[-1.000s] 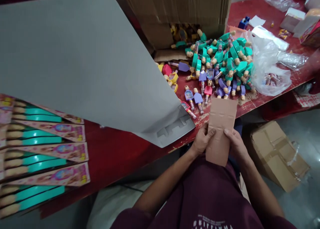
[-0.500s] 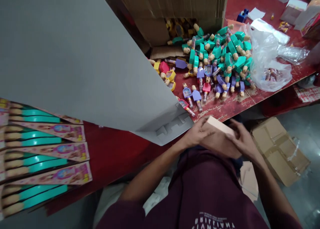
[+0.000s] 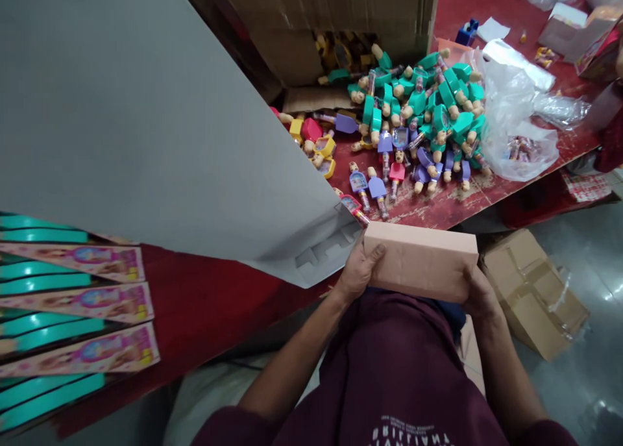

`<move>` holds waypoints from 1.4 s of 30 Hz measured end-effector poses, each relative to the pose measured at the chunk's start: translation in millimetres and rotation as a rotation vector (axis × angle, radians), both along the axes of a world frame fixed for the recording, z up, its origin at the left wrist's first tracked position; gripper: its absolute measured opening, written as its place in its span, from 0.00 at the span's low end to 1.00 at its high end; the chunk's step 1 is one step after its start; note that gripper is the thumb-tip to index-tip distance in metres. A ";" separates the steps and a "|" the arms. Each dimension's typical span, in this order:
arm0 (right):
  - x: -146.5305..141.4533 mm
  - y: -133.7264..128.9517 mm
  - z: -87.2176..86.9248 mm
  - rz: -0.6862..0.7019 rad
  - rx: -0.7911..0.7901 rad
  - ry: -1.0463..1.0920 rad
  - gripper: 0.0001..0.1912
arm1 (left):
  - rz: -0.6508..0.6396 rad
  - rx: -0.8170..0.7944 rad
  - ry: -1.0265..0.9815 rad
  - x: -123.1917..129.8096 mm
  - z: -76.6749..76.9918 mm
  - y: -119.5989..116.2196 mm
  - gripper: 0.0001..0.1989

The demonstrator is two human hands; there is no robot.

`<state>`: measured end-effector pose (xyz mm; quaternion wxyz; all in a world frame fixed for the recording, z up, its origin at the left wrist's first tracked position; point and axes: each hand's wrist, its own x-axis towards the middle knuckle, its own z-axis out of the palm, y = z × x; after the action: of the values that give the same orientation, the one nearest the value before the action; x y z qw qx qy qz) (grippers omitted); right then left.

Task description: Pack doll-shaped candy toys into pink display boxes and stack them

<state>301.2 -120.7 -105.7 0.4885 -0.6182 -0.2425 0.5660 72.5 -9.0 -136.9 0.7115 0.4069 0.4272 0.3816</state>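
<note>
Left hand (image 3: 359, 271) and right hand (image 3: 479, 295) grasp a tan cardboard box (image 3: 421, 261).
They clasp its ends, just beside toy figures (image 3: 418, 115) on the red desk (image 3: 209, 303).

"Where are the hands?"

"Just beyond the maroon T-shirt (image 3: 394, 368), well apart, the left hand (image 3: 360, 271) and the right hand (image 3: 479, 297) both gripping."

"How do they sit?"

"The left thumb (image 3: 376, 254) lies on top, with the fingers curled under. The right hand's fingers are mostly hidden. The left forearm (image 3: 296, 368) and right forearm (image 3: 509, 361) angle inward from either side of the shirt."
</note>
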 end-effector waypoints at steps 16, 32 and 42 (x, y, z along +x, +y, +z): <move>-33.0 19.7 -34.0 0.537 0.341 -0.956 0.32 | 0.270 0.799 0.766 -75.2 -28.6 -72.5 0.30; -97.5 146.6 -94.8 0.633 0.956 -1.143 0.32 | 0.581 0.876 1.273 -146.6 -70.7 -48.0 0.24; -110.2 151.9 -80.3 0.920 0.502 -1.380 0.26 | 0.497 0.719 1.427 -133.8 -73.0 -47.4 0.25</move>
<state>191.0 31.2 -185.9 0.0764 -0.5379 -0.8286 0.1355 -61.3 -56.4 -210.0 -0.0076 0.6470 0.7047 0.2910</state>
